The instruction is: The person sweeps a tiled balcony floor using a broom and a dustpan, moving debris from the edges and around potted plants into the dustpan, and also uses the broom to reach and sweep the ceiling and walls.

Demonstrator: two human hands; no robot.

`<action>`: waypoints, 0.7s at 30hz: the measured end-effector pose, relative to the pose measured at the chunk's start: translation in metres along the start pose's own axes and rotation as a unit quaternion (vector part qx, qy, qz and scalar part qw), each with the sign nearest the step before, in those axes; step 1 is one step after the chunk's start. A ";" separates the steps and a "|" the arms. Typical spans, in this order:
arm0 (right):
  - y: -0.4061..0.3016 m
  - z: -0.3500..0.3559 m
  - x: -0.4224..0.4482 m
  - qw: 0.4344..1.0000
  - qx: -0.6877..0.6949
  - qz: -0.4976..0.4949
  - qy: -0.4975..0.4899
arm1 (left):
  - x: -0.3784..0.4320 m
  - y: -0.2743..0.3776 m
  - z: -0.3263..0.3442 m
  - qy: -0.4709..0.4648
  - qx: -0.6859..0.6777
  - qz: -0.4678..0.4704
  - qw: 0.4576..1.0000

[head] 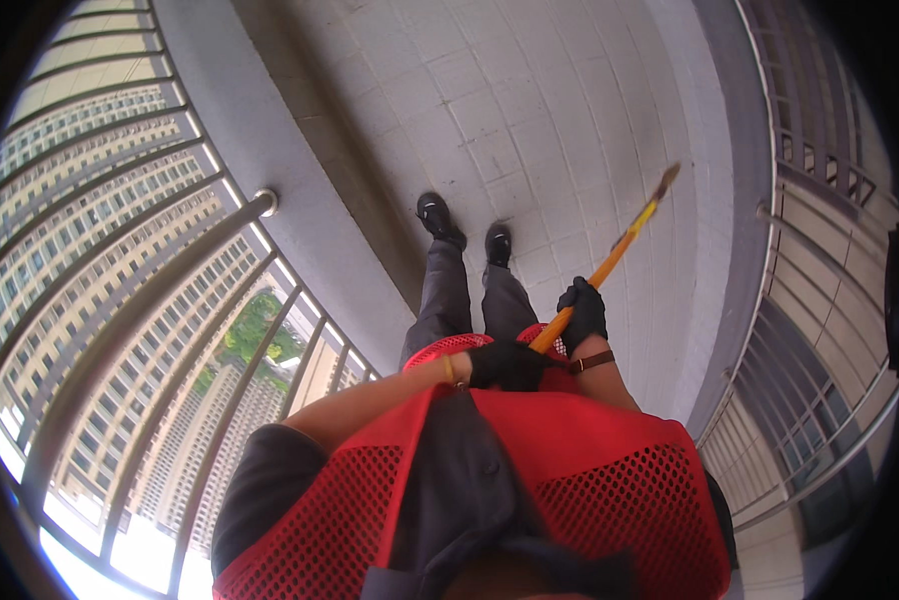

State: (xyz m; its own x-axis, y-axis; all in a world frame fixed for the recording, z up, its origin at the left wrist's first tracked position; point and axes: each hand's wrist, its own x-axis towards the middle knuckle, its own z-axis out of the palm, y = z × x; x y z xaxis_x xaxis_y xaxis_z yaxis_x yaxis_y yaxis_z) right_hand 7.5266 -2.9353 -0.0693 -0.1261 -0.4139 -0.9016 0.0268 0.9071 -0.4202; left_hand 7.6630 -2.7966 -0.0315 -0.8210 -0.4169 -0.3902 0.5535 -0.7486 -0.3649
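Both my hands wear black gloves and hold one orange wooden or plastic pole (611,262) that slants up to the right. My right hand (585,310) is closed around its middle part. Near the pole's lower end, in front of my waist, my left hand (511,365) is wrapped around it, its fingers partly hidden. The far end has a yellow section and a narrow brownish tip (669,178), held over the floor. What kind of tool it is, I cannot tell.
Grey tiled floor (509,135) lies around my black shoes (436,212). A raised concrete kerb (307,172) with a metal railing (217,161) runs along the left, high buildings beyond it. On the right, another ledge (742,187) carries a second railing (766,247).
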 end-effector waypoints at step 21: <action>0.053 0.221 -0.064 0.932 0.053 0.007 -0.359 | -0.116 -0.032 -0.002 0.130 0.000 0.343 0.930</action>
State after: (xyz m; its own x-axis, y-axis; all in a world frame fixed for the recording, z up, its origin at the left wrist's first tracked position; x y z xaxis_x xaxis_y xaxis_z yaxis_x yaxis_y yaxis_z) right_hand 7.7547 -2.8779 -0.0568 0.5696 -0.3821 -0.7277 0.1265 0.9156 -0.3817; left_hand 7.7402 -2.7232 0.0237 -0.2136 -0.6578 -0.7222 0.9348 -0.3523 0.0443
